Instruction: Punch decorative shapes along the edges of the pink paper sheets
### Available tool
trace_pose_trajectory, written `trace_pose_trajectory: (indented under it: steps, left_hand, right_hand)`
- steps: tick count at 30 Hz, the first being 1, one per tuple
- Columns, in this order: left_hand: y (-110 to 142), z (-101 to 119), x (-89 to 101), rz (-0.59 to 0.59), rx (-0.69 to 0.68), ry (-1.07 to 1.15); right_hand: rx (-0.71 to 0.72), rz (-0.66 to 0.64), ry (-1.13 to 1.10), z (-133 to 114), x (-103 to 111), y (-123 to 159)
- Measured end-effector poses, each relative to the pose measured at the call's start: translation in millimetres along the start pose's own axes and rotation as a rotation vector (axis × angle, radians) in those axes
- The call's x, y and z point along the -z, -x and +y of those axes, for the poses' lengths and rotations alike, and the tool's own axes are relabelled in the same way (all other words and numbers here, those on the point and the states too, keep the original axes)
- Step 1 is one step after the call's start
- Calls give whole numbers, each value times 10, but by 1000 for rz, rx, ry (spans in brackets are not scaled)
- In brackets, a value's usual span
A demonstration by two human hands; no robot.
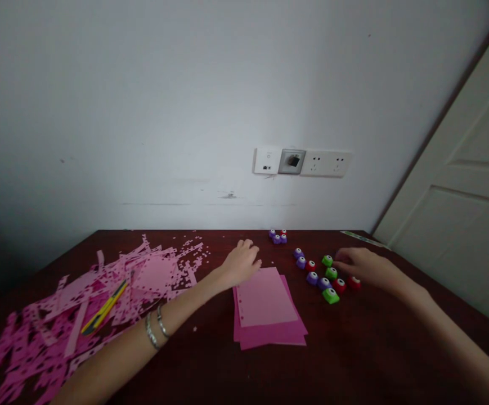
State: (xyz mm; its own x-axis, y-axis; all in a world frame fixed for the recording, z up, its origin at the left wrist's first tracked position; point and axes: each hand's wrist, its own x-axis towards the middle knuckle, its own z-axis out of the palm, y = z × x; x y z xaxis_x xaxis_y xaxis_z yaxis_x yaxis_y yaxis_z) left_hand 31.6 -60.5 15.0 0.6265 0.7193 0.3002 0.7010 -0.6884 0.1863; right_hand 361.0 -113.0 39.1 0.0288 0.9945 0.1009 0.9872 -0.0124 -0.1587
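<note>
My left hand (242, 260) rests with curled fingers at the far left corner of a small stack of pink paper sheets (267, 309) on the dark wooden table (354, 349). Its fingers look loosely closed; nothing shows in them. My right hand (364, 267) lies flat beside a cluster of small craft punches (324, 275) in green, purple and red, with its fingertips touching a green one (327, 260). Two bracelets circle my left wrist (155, 327).
A heap of punched pink paper strips (79, 304) covers the table's left side, with a yellow utility knife (104, 308) lying on it. More purple and red punches (278, 236) sit by the wall. Wall sockets (301, 162) are above; a white door (459, 214) stands at right.
</note>
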Motion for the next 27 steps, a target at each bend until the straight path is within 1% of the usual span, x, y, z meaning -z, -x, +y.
trace_pose_trajectory:
  steps: [2, 4, 6, 7, 10, 13, 15, 18, 21, 27]
  left_hand:
    - [-202, -167, -51, -1, 27, 158]
    - [-403, -294, -140, -40, 32, 313]
    - [-589, -379, -253, -50, 57, 422]
    - [-673, -408, -314, -49, 75, 462]
    - [-888, -458, -505, -39, 139, 540]
    - [-1058, -471, -688, -47, 156, 553]
    - [-1154, -464, -789, -57, 140, 546]
    - [-1274, -438, -891, -61, 112, 535]
    - [-1359, -421, -937, -57, 90, 524]
    - [-1457, -447, -977, -78, 71, 506]
  right_hand:
    - [125, -11, -67, -295, 57, -193]
    - [233, 5, -178, -538, 0, -429]
    - [242, -7, -246, -695, -157, -670]
    - [216, -14, -254, -739, -256, -780]
    - [151, 9, -284, -767, -540, -1024]
    - [133, 13, -321, -738, -693, -1132]
    - [148, -12, -332, -735, -714, -1162]
    - [156, -91, -312, -763, -691, -1208]
    - [148, -156, -283, -791, -679, -1283]
    - [115, -233, -232, -811, -697, -1415]
